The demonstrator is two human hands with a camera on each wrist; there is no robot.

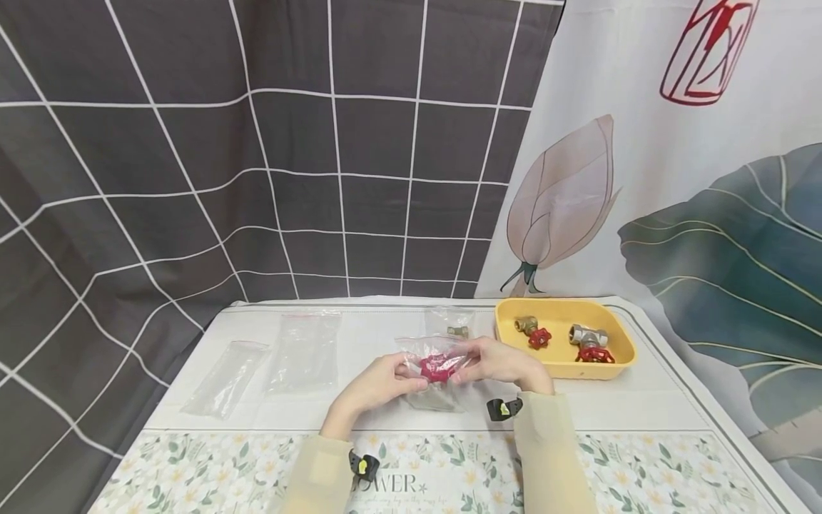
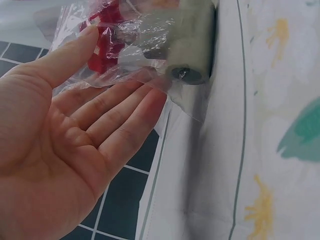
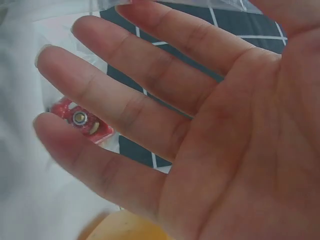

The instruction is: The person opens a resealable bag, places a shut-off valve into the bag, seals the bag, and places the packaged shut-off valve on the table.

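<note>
1. Valve [image 1: 438,368]: inside a clear bag [image 1: 424,348], directly between the two hands, just in front of the person; neither hand is plainly nearer.
2. Long axis: red handwheel [image 2: 107,51] uppermost, grey-green body [image 2: 192,42] below it at the white tabletop [image 1: 379,328]. I judge it roughly upright; exact tilt cannot be told through the plastic.
3. Left hand [image 1: 377,383]: thumb against the plastic at the handwheel, fingers nearly straight behind, the bag pinched between.
4. Right hand [image 1: 494,363]: thumb and index finger appear to pinch the bag's opposite side; remaining fingers extended and spread.
5. Governing relation, in my judgement: the handwheel sits level with both thumbs, the heavier-looking body beneath the grip.
</note>
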